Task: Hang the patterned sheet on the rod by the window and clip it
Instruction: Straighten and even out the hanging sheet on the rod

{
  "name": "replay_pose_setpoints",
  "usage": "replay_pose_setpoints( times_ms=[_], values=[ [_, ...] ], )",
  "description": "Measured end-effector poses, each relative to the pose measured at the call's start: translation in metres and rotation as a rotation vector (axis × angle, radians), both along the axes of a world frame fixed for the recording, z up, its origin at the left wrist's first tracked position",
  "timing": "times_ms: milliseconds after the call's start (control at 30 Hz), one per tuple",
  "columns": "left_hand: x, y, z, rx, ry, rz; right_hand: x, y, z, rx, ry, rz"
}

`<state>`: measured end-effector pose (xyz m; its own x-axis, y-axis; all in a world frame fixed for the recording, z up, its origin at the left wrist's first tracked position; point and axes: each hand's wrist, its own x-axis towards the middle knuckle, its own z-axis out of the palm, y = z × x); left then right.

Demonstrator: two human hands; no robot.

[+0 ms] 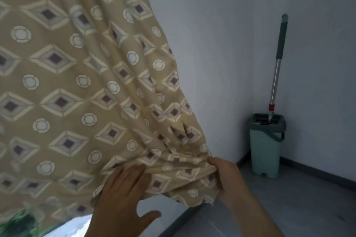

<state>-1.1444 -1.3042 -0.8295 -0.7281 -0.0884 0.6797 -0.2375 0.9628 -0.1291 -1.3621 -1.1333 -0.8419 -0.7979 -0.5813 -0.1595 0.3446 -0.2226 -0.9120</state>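
Note:
The patterned sheet (77, 82), tan with cream diamonds and circles, hangs down from above the frame and fills the left and middle of the head view. Its lower right part is gathered into a bunch of folds. My left hand (123, 194) lies against the cloth near the lower edge, fingers straight and spread, thumb free below. My right hand (223, 173) grips the bunched lower corner of the sheet from the right. The rod and any clips are out of view.
A pale green mop bucket (266, 148) with a mop handle (277, 59) stands in the corner at the right. White walls meet there above a grey tiled floor (289, 208). Bright light and greenery show under the sheet at the bottom left.

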Motion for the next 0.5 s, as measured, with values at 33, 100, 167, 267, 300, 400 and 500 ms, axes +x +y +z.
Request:
replay_pose_setpoints(
  times_ms=[33,100,167,267,300,400,500],
  values=[
    [0.004,-0.004,-0.005,-0.132,-0.047,0.033,-0.002,0.000,-0.003,0.031,-0.048,-0.005],
    [0.004,-0.005,-0.008,-0.201,-0.059,0.061,-0.003,-0.005,-0.013,0.040,-0.149,0.008],
    [0.000,-0.003,-0.004,-0.085,-0.133,0.065,0.000,-0.013,-0.028,-0.010,-0.198,0.061],
    [-0.008,0.009,-0.002,0.037,-0.387,0.150,0.014,-0.013,-0.042,-0.132,-0.223,0.154],
    [-0.005,0.019,-0.005,0.037,-0.408,0.188,0.016,-0.010,-0.048,-0.149,-0.225,0.143],
    [0.008,0.018,-0.042,-0.008,-0.423,0.144,0.021,-0.004,-0.060,-0.168,-0.067,-0.020],
    [0.023,0.026,-0.047,0.117,-0.217,0.053,0.032,-0.003,-0.069,0.038,0.152,-0.076]
  ],
)
